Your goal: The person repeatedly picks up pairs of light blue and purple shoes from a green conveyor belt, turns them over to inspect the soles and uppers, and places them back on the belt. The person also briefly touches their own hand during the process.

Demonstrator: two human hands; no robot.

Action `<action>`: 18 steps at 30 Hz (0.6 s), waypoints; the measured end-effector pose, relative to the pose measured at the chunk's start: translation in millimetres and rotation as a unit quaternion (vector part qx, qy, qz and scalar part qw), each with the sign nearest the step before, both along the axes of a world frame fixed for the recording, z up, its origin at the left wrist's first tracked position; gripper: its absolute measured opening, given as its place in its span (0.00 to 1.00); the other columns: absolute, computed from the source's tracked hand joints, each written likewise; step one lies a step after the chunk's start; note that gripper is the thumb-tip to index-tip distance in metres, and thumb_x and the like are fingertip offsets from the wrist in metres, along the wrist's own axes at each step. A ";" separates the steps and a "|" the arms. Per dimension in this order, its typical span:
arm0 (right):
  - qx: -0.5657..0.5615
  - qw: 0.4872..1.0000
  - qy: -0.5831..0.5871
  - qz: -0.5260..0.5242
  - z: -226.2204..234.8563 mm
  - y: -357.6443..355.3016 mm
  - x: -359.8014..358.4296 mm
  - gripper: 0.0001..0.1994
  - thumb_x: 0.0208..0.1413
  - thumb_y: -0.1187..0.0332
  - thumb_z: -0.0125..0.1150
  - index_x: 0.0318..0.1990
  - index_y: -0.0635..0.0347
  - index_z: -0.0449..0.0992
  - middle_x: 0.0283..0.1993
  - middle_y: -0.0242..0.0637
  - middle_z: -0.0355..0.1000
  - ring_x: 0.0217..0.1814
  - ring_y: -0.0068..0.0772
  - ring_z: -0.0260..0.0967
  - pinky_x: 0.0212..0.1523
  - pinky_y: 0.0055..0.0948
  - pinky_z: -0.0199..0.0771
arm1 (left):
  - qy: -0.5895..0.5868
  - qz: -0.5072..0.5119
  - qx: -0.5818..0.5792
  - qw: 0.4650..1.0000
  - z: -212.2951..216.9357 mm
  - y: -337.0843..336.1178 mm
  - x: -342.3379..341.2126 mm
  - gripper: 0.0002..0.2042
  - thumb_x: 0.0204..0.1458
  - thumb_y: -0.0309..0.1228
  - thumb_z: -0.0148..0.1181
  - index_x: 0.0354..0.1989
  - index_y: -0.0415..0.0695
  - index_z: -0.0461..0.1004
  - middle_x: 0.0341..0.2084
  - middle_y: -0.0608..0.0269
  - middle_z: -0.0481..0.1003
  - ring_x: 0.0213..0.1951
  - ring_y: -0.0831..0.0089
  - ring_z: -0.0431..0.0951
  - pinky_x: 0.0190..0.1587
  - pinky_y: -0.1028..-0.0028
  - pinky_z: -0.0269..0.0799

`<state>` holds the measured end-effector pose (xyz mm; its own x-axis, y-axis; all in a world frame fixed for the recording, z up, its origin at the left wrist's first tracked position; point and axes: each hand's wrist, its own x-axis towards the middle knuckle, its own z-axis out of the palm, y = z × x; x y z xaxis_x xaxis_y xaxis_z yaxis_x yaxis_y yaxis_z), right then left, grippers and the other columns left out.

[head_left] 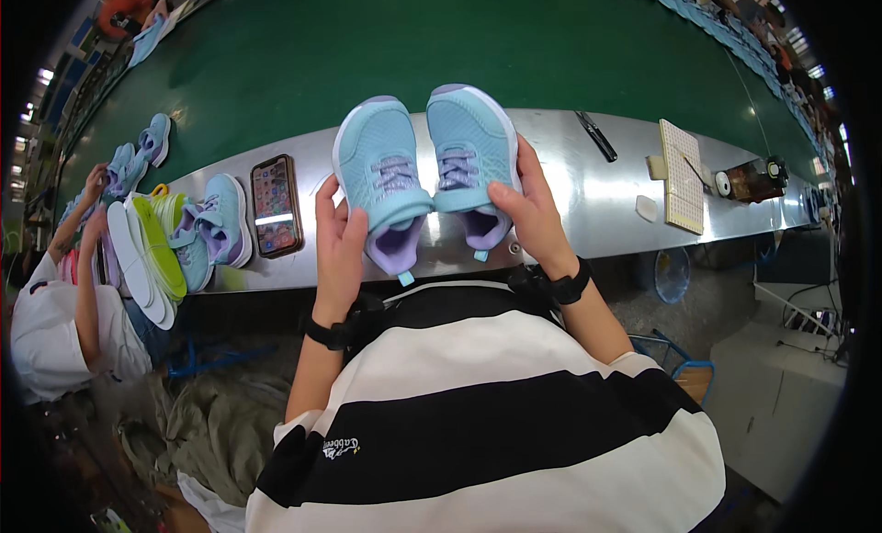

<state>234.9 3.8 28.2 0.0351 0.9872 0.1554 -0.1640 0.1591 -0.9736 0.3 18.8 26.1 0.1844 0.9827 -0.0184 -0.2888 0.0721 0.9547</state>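
Two light-blue children's sneakers sit side by side above the steel worktop's (588,202) near edge, the left hand (338,248) gripping one sneaker (381,170), the right hand (531,216) the other (469,147); both look finished, while more shoes (207,230) wait at the worktop's left end beside a smartphone (275,205).
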 end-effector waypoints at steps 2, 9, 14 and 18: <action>0.040 0.998 -0.041 0.016 -2.6 -4.2 2.1 0.38 0.55 0.61 0.63 0.69 0.64 0.52 0.64 0.46 0.60 0.66 0.38 0.58 0.66 0.35 0.56 | 0.053 0.023 0.039 0.998 -3.1 -5.4 -4.0 0.31 0.55 0.23 0.48 0.68 0.39 0.47 0.57 0.48 0.64 0.57 0.68 0.67 0.60 0.68 0.62; 0.095 0.994 -0.047 0.026 -5.2 -12.2 0.0 0.37 0.56 0.62 0.61 0.69 0.64 0.52 0.65 0.47 0.60 0.67 0.38 0.58 0.67 0.35 0.54 | 0.062 0.005 0.091 0.994 1.8 -11.9 -9.8 0.29 0.59 0.29 0.48 0.69 0.39 0.47 0.56 0.48 0.65 0.57 0.67 0.67 0.60 0.68 0.62; -0.064 0.990 -0.123 0.000 -16.1 -11.3 -2.0 0.34 0.61 0.63 0.56 0.69 0.67 0.50 0.64 0.54 0.60 0.67 0.44 0.58 0.66 0.36 0.56 | 0.112 0.043 0.002 0.993 -12.8 -2.0 -5.4 0.26 0.65 0.37 0.46 0.67 0.40 0.51 0.52 0.51 0.69 0.51 0.70 0.70 0.55 0.71 0.65; 0.127 0.880 -0.453 -0.070 -5.5 1.8 7.7 0.33 0.58 0.60 0.61 0.67 0.63 0.57 0.60 0.53 0.62 0.60 0.51 0.61 0.61 0.44 0.60 | 0.293 0.022 0.044 0.955 -28.1 1.1 -9.3 0.21 0.60 0.32 0.57 0.59 0.37 0.66 0.46 0.56 0.70 0.43 0.73 0.72 0.45 0.75 0.70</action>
